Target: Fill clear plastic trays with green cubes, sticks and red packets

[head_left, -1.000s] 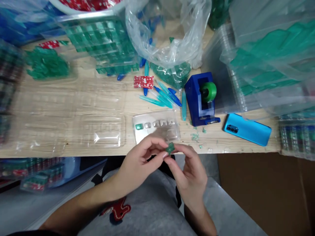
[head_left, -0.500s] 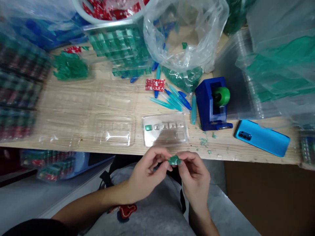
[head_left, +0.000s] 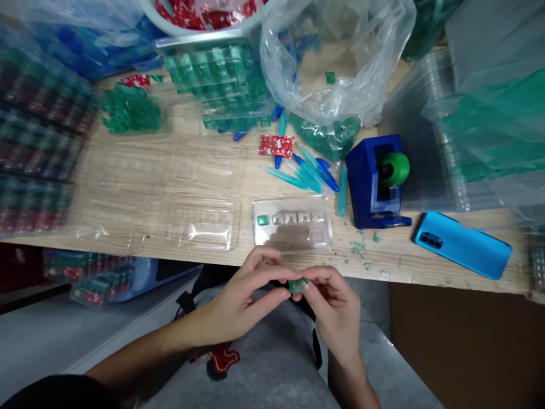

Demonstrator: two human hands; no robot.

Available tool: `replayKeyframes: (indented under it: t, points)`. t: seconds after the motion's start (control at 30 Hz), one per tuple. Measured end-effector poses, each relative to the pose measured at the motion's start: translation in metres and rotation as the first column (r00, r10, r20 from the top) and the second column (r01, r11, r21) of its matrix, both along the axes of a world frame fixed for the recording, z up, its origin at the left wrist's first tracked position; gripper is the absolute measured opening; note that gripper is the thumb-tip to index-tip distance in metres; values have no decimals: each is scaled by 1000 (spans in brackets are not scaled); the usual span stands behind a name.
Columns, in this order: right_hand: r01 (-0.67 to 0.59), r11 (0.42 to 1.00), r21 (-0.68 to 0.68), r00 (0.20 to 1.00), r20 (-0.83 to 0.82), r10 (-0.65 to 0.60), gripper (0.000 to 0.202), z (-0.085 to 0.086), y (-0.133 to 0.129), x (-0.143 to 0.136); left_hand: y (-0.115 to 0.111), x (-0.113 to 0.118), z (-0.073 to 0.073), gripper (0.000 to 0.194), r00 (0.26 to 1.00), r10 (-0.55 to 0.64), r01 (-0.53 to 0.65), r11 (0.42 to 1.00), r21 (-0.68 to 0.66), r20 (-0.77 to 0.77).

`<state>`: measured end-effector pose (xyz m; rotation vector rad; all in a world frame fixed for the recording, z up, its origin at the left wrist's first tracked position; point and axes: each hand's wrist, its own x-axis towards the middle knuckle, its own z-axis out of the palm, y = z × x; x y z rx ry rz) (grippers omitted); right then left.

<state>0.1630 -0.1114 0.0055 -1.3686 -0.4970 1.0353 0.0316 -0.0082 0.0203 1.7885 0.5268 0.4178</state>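
Note:
Just off the front edge of the table, a small crumpled green plastic piece (head_left: pixel 298 285) is held between both hands. My right hand (head_left: pixel 336 309) pinches its right end between thumb and index finger. Fingers and thumb of my left hand (head_left: pixel 251 295) close on it from the other side and partly hide it. Beyond the hands lies a clear blister tray (head_left: pixel 289 233) with a row of small square pockets. A green square piece (head_left: pixel 262 220) sits in its leftmost pocket.
Several more clear trays (head_left: pixel 206 221) lie to the left. Blue and turquoise pens (head_left: pixel 313 170), a red packet (head_left: pixel 276 146), a blue tape dispenser (head_left: pixel 374 182) and a blue phone (head_left: pixel 462 245) are rightward. Behind stand a plastic bag (head_left: pixel 336 102) and a green pile (head_left: pixel 131 109).
The camera view has shifted slightly, so the table things appear farther right. My left index finger has stretched over the green piece, which has turned and tilted between the fingers.

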Motion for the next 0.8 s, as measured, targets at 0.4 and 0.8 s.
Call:
replayKeyframes:
  t: [0.4, 0.8]
  points:
    - [-93, 995, -20, 995, -29, 93, 20, -12, 4, -3, 30, -4, -4, 18, 993, 76, -49, 965, 257, -96]
    - [2, 993, -114, 993, 113, 11, 18, -25, -4, 4, 79, 20, -41, 18, 962, -85, 256, 612, 748, -259]
